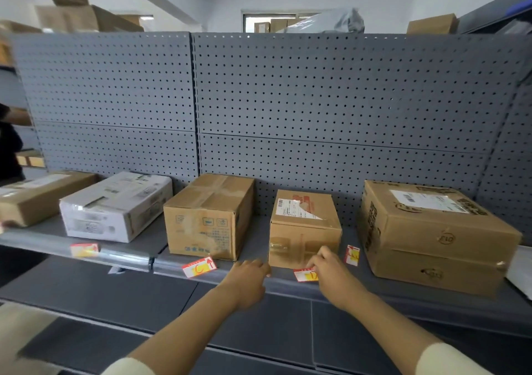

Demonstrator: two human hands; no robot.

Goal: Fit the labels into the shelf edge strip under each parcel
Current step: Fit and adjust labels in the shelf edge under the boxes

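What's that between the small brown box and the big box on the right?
A red-and-yellow label stands tilted on the shelf between the small box and the big box, seen in the head view.

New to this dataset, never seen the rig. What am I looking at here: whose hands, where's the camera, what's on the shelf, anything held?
There is no robot. A person wears one wide-angle camera on the head, looking forward and down, so this single view shows their own bare arms.

On the grey shelf stand five parcels: four brown cardboard boxes and one white box. Red, white and yellow labels sit along the shelf edge strip.

The right hand pinches one label at the strip below the small brown box. The left hand rests on the edge beside it and seems to hold nothing. Another label lies loose on the shelf.
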